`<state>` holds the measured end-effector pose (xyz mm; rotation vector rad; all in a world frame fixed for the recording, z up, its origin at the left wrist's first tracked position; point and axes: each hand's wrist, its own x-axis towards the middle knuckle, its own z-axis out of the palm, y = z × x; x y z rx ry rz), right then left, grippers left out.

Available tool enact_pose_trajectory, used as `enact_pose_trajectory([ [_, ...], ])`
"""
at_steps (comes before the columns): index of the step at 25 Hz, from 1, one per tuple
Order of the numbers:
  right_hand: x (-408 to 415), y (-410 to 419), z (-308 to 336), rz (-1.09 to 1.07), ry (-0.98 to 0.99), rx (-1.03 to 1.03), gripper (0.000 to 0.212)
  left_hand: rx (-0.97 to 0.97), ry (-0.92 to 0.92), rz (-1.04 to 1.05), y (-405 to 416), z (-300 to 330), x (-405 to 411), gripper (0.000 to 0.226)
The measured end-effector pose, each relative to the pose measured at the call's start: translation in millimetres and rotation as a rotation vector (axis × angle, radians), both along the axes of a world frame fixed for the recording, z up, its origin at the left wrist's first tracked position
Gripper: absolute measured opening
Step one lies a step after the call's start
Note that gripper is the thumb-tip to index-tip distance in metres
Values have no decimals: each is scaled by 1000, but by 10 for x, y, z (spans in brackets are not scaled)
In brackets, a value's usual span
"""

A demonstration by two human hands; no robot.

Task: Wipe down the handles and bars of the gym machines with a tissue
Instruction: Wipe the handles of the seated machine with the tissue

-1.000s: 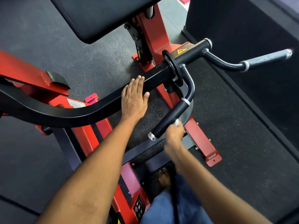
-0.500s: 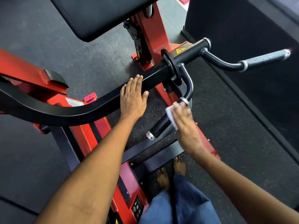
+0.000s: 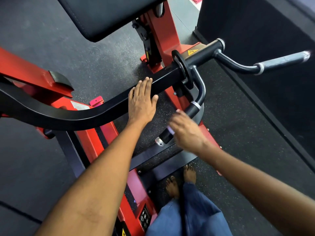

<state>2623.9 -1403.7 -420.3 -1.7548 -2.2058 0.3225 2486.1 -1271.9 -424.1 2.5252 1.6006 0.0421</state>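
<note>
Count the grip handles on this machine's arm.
2: the near handle under the right hand and tissue; the far handle sticking out at upper right. Others may be hidden.

Black speckled rubber floor [image 3: 105, 53] underfoot. Black padded seat [image 3: 105, 16] at top, mounted on a red frame [image 3: 163, 33]. Yellow warning sticker [image 3: 192, 52] on the frame's base. Two bare feet [image 3: 172, 186] and blue trouser legs [image 3: 190, 213] at bottom.
</note>
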Motion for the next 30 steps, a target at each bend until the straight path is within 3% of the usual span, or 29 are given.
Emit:
enact_pose_trajectory([
  [3, -468, -322, -253, 283, 37, -3, 45, -7, 16, -3, 1, -1, -8, 59],
  [5, -363, -438, -250, 368, 130, 25, 44, -4, 8, -11, -7, -6, -15, 59],
  [6, -218, -438, -214, 306, 207, 59, 45, -5, 0, -10, -13, -7, -16, 59],
  [8, 152, -343, -98, -14, 289, 100, 48, -1, -3, -1, -20, -17, -16, 59],
  [10, 492, -239, -88, -290, 186, 83, 60, 7, -3, 0, -16, -22, -7, 59],
  [11, 514, -228, -119, -312, 120, 53, 70, 9, -3, -3, -11, -21, -6, 58],
  [13, 273, -323, -268, -158, 19, 7, 87, 2, -2, -7, 1, -18, -11, 58],
  [15, -91, -481, -362, 106, -22, 27, 77, 1, 17, -14, -1, -17, -17, 58],
  [17, -208, -483, -278, 216, 16, 93, 62, 1, 36, -23, -13, -22, -18, 59],
  [20, 181, -87, -52, -118, 103, 138, 59, -2, 30, -12, -25, -31, -18, 59],
  [22, 423, 106, 19, -292, 26, 104, 45, -17, 19, -10, -22, -17, -25, 58],
  [25, 133, 126, -4, -135, -4, 68, 25, -24, 11, -16, -23, 8, -24, 59],
  [30, -252, -299, -238, 320, 36, -50, 47, -24, 21, -32, -43, 28, -43, 61],
])
